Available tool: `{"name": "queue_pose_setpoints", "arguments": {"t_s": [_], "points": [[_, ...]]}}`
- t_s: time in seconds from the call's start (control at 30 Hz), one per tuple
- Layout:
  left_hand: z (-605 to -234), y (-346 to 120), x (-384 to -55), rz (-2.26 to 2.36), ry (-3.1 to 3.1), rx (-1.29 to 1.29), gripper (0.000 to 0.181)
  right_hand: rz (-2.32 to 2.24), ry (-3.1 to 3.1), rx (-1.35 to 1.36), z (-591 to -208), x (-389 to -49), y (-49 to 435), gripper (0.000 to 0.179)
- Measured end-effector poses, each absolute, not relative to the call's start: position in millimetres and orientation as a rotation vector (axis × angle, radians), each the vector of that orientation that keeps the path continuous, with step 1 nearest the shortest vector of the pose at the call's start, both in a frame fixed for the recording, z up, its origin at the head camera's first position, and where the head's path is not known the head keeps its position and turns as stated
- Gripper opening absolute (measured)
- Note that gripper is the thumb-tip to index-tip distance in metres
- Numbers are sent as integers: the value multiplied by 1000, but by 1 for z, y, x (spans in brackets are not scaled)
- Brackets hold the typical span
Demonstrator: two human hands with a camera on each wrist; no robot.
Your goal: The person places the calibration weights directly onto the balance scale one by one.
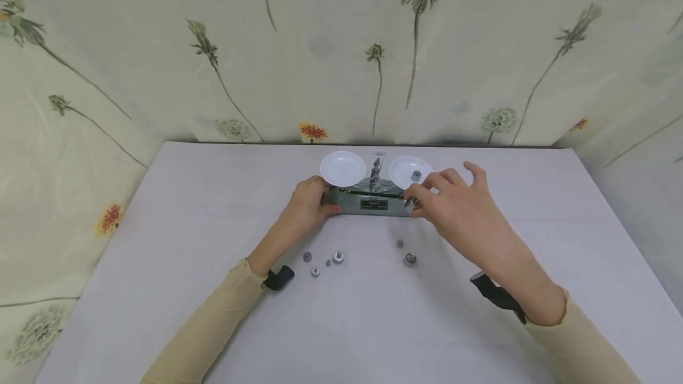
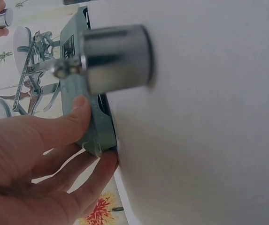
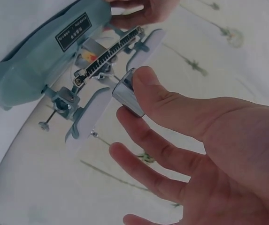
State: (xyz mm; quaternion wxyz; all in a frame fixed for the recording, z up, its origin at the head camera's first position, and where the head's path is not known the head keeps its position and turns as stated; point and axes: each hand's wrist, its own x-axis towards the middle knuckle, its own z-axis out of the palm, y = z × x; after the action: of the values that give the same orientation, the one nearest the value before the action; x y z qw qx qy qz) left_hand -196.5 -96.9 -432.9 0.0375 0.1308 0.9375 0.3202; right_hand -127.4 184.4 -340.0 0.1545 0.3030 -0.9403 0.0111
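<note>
A green balance scale [image 1: 352, 205] with two white pans stands near the table's far edge. My left hand [image 1: 309, 201] grips the left end of its base; in the left wrist view the thumb lies on the front and the fingers reach round the end. Between thumb and index finger, my right hand [image 1: 461, 215] pinches a shiny cylindrical weight [image 3: 127, 93] close to the right pan [image 1: 401, 168]. The other right fingers are spread apart. One small weight [image 1: 416, 176] sits in the right pan. Nothing lies in the left pan [image 1: 343, 169].
Several metal weights, including one with a knob [image 1: 338, 256], stand on the white table [image 1: 352, 325] in front of the scale's left half. Two more, a small one [image 1: 399, 243] and a larger one [image 1: 409, 260], stand further right. Flower-patterned cloth [image 1: 320, 46] hangs behind.
</note>
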Motion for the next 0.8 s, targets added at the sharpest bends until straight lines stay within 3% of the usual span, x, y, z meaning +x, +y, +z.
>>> {"name": "queue_pose_setpoints", "arguments": {"t_s": [0.8], "points": [[-433,-97,-197,986,2892,435,60,13,-2701,857,-335,-144,185,28]]}}
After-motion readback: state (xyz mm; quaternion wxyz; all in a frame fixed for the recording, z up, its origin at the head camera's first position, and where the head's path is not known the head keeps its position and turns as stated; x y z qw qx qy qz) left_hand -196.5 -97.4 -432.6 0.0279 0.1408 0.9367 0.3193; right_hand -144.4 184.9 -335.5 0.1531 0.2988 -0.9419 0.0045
